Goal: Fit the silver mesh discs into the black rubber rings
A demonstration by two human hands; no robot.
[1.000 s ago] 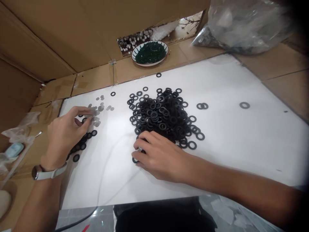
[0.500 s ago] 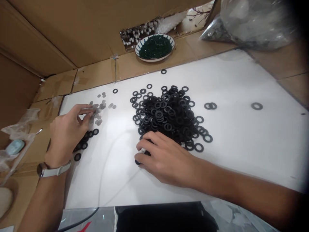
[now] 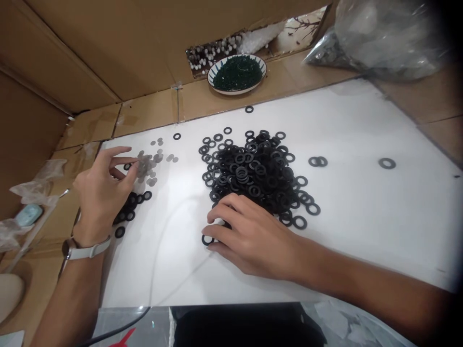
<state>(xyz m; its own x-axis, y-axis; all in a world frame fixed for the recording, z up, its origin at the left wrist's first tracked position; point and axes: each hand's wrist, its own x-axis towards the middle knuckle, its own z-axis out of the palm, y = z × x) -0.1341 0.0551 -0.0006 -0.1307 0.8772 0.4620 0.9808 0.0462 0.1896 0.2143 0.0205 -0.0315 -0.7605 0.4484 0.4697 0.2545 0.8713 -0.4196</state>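
Note:
A big heap of black rubber rings (image 3: 253, 168) lies in the middle of a white sheet (image 3: 361, 202). My right hand (image 3: 249, 236) rests palm down at the heap's near edge, fingers bent, fingertips touching a single ring (image 3: 207, 239). My left hand (image 3: 103, 190) hovers at the sheet's left side, thumb and forefinger pinched at a patch of small grey discs (image 3: 152, 161); whether a disc is between them I cannot make out. A smaller group of black rings (image 3: 132, 207) lies under that hand. A watch with a white strap (image 3: 85, 250) is on the left wrist.
A bowl of dark green bits (image 3: 237, 73) stands behind the sheet against the cardboard wall. A clear plastic bag (image 3: 379, 36) sits at the far right. Stray rings (image 3: 387, 163) lie to the right. Plastic wrappers (image 3: 34, 185) lie on the left. A black cable (image 3: 119, 327) runs near me.
My left hand's upper fingers have spread a little while the pinch stays at the grey discs. My right hand has barely shifted at the heap's edge. The view has drifted slightly.

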